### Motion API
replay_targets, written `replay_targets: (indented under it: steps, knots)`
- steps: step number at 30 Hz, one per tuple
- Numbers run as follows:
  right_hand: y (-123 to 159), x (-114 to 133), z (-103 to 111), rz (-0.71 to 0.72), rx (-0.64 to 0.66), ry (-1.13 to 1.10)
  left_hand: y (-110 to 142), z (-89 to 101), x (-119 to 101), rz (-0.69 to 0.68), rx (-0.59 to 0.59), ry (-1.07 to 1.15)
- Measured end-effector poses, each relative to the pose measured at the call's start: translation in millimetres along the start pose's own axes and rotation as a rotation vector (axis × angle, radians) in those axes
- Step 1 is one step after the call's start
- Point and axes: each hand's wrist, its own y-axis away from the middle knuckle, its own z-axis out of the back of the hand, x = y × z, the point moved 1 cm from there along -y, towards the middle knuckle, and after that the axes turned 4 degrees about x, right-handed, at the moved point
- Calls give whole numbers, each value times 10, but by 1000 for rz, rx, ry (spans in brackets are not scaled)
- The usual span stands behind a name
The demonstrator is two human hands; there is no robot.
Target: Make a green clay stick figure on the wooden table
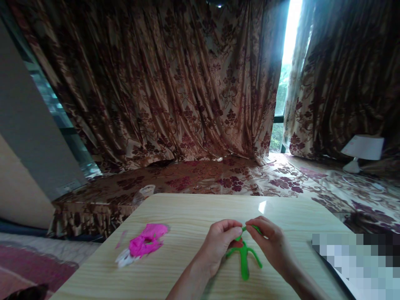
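A bright green, several-limbed bendable object (pixel 244 262) is in front of me over the light wood-grain table. One wide, round-ended limb points toward me, and thinner ones curve out to the sides. Its upper part is pinched by my left hand (pixel 220 241), thumb against fingers. My right hand (pixel 268 239) grips another thin green limb of it, close to the left fingertips. The fingers partly cover the top of the object. A bit of reddish colour shows under the left fingers; I cannot make out what it is.
On the table's left lies a crumpled pink piece (pixel 146 241) with a white crumpled bit (pixel 125 259) beside it. A blurred-out flat device (pixel 359 258) is at the right edge. Behind the table (pixel 187 212) are a cloth-covered ledge (pixel 200 177), curtains and a white lamp (pixel 362 148).
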Motion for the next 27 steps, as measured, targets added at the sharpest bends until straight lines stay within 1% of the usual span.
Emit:
replay_targets:
  steps: [3, 7, 10, 13, 17, 22, 24, 27]
  knots:
    - [-10, -68, 37, -34, -76, -35, -21, 48, 10, -39, -57, -21]
    - [-34, -137, 93, -127, -163, -133, -70, 132, 26, -101, -132, 17]
    - [-51, -127, 137, -213, -241, -245, -104, 184, 20, -152, -186, 55]
    - [-58, -97, 158, -308, -298, -407, -125, 214, 16, -160, -218, 66]
    - [-55, -75, 148, -329, -280, -613, -127, 207, 25, -106, -214, 39]
    - [-51, -58, 134, -322, -251, -757, -95, 151, 22, -70, -146, -7]
    - [-49, -52, 119, -334, -223, -753, -78, 117, 18, -63, -113, -24]
    - [-45, -63, 81, -372, -164, -629, -52, 55, 18, -48, -69, -3]
